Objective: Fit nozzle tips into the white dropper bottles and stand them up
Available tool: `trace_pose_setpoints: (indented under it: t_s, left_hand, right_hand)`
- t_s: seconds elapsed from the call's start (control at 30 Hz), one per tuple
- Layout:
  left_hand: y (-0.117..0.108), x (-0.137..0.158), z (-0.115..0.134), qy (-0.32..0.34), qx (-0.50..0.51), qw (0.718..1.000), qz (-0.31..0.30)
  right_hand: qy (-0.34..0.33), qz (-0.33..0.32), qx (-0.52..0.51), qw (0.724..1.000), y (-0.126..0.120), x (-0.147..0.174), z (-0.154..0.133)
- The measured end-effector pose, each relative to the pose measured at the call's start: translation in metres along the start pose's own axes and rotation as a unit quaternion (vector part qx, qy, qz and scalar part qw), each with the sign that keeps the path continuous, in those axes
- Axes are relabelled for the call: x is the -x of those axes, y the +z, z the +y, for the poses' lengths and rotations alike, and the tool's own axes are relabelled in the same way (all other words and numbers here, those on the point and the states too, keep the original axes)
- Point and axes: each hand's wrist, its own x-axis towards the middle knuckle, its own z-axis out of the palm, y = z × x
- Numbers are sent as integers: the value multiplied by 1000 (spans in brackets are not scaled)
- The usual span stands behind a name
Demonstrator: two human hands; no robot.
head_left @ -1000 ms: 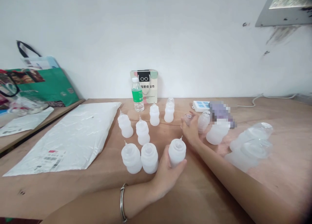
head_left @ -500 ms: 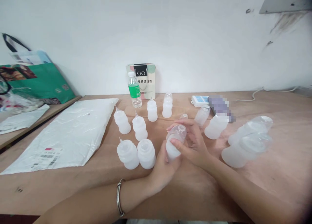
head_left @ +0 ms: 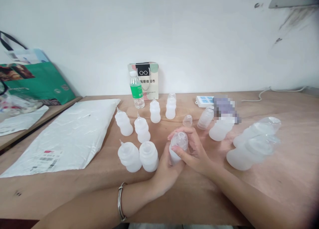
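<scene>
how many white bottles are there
10 white bottles: one in the left hand, right hand on its cap; two left of it; two behind those; two farther back; one right of the hands, partly pixelated; two overlapping far right. Others may be hidden.

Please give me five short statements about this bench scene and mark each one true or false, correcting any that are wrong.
1. The left hand holds a white bottle. True.

2. The right hand is well away from that bottle. False: it is on the clear cap at the bottle's top.

3. A metal bangle circles the left wrist. True.

4. The green-labelled water bottle lies on its side. False: it stands upright in front of the paper bag.

5. The white plastic parcel lies to the left of the water bottle. True.
</scene>
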Motion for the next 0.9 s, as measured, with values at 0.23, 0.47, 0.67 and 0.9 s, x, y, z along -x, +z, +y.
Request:
trace_pose_setpoints:
  t_s: [0.23,0.47,0.67,0.9]
  left_hand:
    - [1,-1,6,8,19,1000,-14]
    - [-1,-1,-3,10,22,1000,-17]
    - [-2,-1,-4,10,1,1000,-16]
    - [-3,0,-9,18,-2,1000,8]
  right_hand:
    - [9,-22,12,1000,-6,2,5]
    - [24,-44,27,998,-6,4,14]
    - [15,-19,28,999,-3,10,12]
    - [99,-53,133,985,-14,14,13]
